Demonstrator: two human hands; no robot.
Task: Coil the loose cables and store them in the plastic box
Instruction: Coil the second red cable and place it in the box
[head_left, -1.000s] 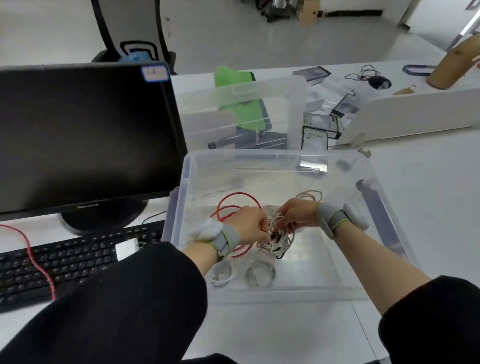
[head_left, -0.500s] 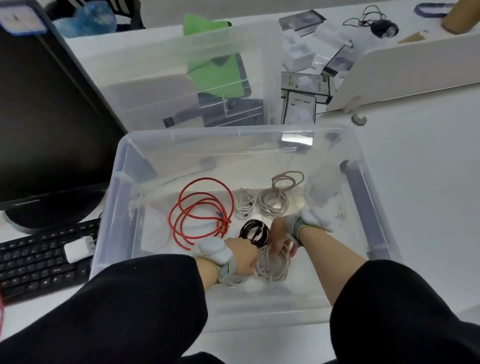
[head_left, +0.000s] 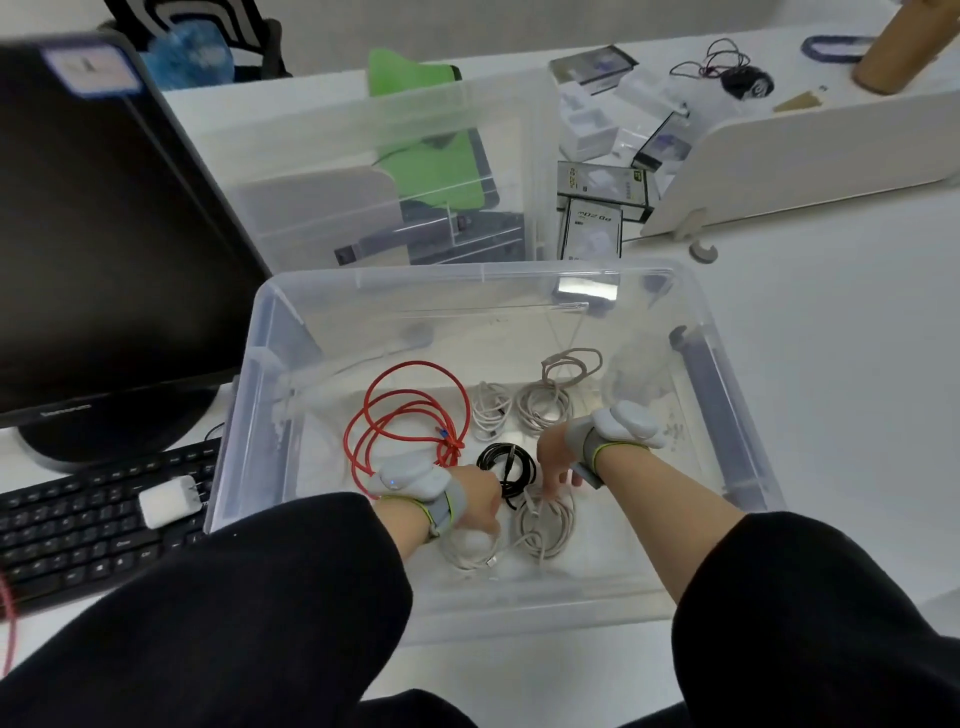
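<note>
Cables sit coiled on the floor of the clear plastic box (head_left: 737, 395), which stands on the white desk (head_left: 841, 364) right of the monitor (head_left: 104, 234). Red cable (head_left: 410, 415) is a loose loop at left-centre; two white coils (head_left: 488, 410) and a beige coil (head_left: 571, 364) lie toward the far side; black coil (head_left: 506, 467) is in the middle, between both hands. Left hand (head_left: 475, 501) is over a white coil (head_left: 467, 551) at the near wall, fingers curled, can't tell if it actually grips it. Right hand (head_left: 556, 460) reaches down with fingers relaxed and spread, tips touching the grey-white coil (head_left: 543, 525) just beside the black one, not clamped on it. Both wrists carry grey bands. Keyboard (head_left: 78, 514) with a white charger (head_left: 169, 501) on it is left of the box.
</note>
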